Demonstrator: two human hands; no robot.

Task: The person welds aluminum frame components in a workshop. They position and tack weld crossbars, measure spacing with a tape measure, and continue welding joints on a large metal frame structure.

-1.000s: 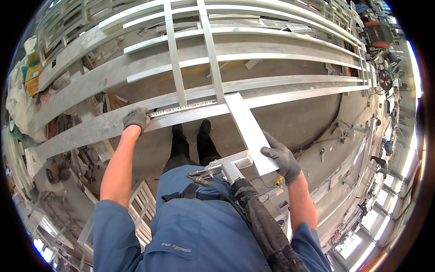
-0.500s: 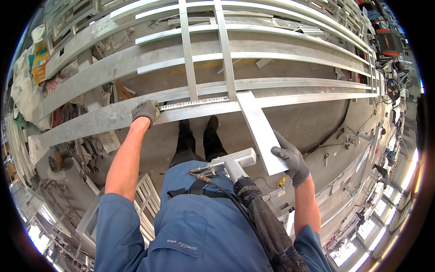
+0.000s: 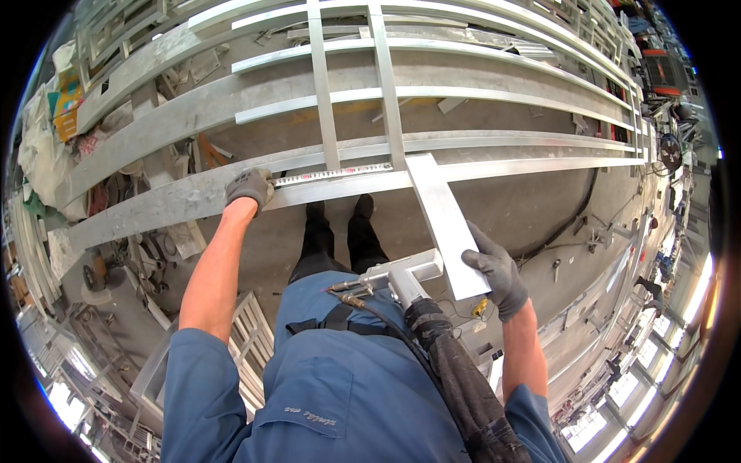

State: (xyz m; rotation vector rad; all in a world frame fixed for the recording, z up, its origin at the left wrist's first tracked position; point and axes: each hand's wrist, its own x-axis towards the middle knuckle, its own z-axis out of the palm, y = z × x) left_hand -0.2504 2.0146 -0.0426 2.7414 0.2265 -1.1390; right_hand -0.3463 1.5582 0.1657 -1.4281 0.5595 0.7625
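Observation:
My left hand [image 3: 249,186], in a grey glove, presses the end of a tape measure [image 3: 333,175] onto a long aluminium beam [image 3: 162,204]. The tape runs right along the beam to a short flat aluminium bar [image 3: 444,220]. My right hand [image 3: 499,272], also gloved, grips the near end of that bar, whose far end butts against the long beam. A welding torch [image 3: 394,276] with a black sleeved hose hangs over my chest between my arms.
A frame of long aluminium beams with two upright crossbars [image 3: 323,85] fills the space ahead. My black shoes [image 3: 340,210] stand on the concrete floor below. Clutter and bags [image 3: 46,116] lie at left; cables [image 3: 571,224] and metal parts at right.
My view has shifted a little, so the frame sits lower and more to the right. Both hands keep their holds on the tape and the bar.

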